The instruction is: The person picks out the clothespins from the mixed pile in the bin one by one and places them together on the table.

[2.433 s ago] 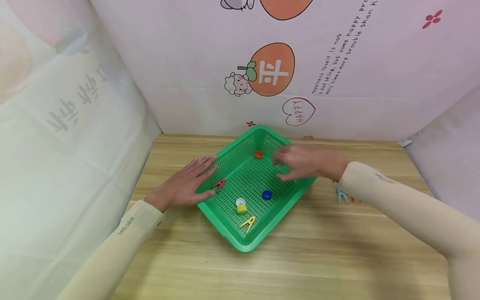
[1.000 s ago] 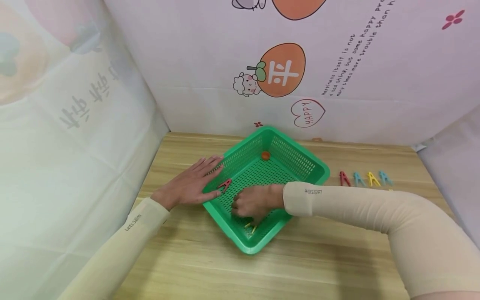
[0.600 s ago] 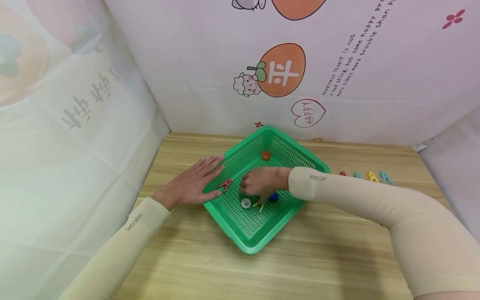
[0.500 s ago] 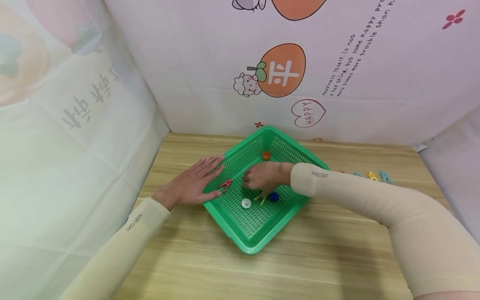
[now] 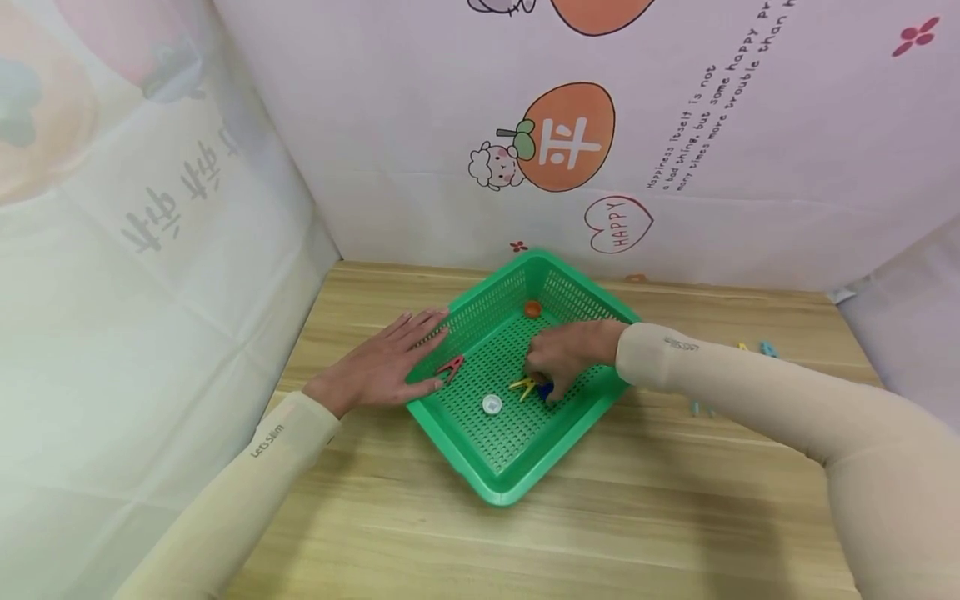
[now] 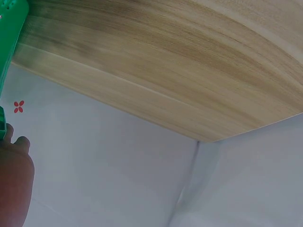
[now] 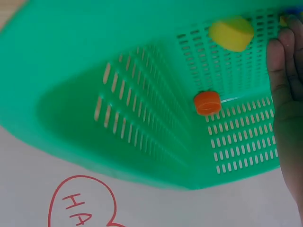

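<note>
A green plastic basket (image 5: 525,492) with slotted walls stands on the wooden table. My left hand (image 5: 378,367) rests flat over its left rim, fingers straight. Inside the basket, my right hand (image 5: 570,354) is lowered with bent fingers at a dark blue cap (image 5: 546,390). Whether it grips the cap is hidden. Touching or very near those fingers lies a yellow clothespin (image 5: 523,387). Nearby is a white cap (image 5: 492,404), and a red clothespin (image 5: 452,367) lies by the left wall. An orange cap (image 5: 532,309) sits in the far corner. The right wrist view shows a yellow cap (image 7: 232,33).
Right of the basket, a yellow clothespin (image 5: 742,346) and a light blue clothespin (image 5: 768,349) lie on the table (image 5: 420,542). My right sleeve (image 5: 750,392) covers part of that area. A printed cloth wall (image 5: 450,217) closes off the back.
My right hand went from the basket's right side to its near end, then back toward the right. The yellow clothespin shifted from the near corner to beside the blue cap. My left hand stayed put.
</note>
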Demonstrator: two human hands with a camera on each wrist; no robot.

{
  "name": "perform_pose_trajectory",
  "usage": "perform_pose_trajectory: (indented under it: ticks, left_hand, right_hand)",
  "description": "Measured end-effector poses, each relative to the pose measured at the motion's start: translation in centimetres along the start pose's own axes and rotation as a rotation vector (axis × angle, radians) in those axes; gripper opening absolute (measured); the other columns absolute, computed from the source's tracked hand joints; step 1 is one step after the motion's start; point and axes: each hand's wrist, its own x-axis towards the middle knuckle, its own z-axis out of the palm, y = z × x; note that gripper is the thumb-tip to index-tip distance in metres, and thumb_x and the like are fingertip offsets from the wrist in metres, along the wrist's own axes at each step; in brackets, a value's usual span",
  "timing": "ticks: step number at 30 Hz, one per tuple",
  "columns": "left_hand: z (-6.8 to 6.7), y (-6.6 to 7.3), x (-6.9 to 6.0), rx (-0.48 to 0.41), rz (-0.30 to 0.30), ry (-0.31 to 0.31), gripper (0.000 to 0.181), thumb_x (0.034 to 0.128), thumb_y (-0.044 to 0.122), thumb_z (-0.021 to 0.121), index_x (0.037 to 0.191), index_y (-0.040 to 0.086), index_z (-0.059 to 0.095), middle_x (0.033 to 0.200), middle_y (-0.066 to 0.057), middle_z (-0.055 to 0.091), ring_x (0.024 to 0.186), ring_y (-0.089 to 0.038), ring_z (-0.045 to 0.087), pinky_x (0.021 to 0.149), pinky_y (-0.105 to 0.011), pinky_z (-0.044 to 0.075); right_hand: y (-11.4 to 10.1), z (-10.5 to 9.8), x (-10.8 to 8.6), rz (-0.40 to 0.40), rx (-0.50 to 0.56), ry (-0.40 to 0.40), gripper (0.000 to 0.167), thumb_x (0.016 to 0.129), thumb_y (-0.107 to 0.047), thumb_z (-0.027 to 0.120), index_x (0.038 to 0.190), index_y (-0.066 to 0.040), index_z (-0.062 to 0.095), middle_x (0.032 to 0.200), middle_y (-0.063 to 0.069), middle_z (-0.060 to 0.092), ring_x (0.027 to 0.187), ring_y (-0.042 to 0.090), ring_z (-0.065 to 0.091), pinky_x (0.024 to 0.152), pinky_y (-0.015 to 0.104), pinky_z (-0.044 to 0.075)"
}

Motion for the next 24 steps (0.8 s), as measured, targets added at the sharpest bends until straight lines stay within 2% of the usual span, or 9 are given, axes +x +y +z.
perform_pose_trajectory:
  ticks: [8,14,18,24]
  left_hand:
    - [-0.2,0.0,0.0,-0.007,-0.003,-0.003,0.088,0.1098,0.063,0.045,0.173,0.007,0.023,0.186,-0.009,0.002,0.173,-0.029,0.005,0.142,-0.049,0.007]
    - [0.0,-0.1,0.1,-0.007,0.001,0.003,0.087,0.1102,0.063,0.044,0.173,0.007,0.025,0.186,-0.01,0.005,0.172,-0.03,0.008,0.142,-0.049,0.008]
    - [0.0,0.0,0.2,-0.007,0.005,0.007,0.087,0.1099,0.063,0.045,0.173,0.007,0.025,0.186,-0.009,0.003,0.173,-0.029,0.006,0.142,-0.048,0.008]
    - [0.0,0.0,0.1,-0.005,0.002,0.015,0.088,0.1094,0.063,0.045,0.173,0.006,0.026,0.186,-0.008,0.004,0.173,-0.029,0.005,0.142,-0.048,0.008]
  right_hand:
    - [0.4,-0.3,0.6,0.058,0.013,0.003,0.033,0.096,-0.043,0.084,0.113,-0.015,0.083,0.105,-0.004,0.08,0.081,0.004,0.066,0.078,0.029,0.064]
    - [-0.1,-0.7,2.4,-0.009,0.03,0.056,0.033,0.096,-0.042,0.083,0.115,-0.015,0.081,0.105,-0.004,0.078,0.082,0.006,0.066,0.078,0.03,0.062]
    - [-0.5,-0.6,3.0,0.004,0.021,0.051,0.032,0.095,-0.047,0.083,0.107,-0.018,0.078,0.101,-0.006,0.076,0.082,0.006,0.066,0.077,0.029,0.062]
    - [-0.8,-0.2,3.5,0.058,0.0,0.018,0.036,0.091,-0.054,0.086,0.089,-0.021,0.07,0.082,-0.009,0.068,0.068,0.007,0.06,0.063,0.027,0.052]
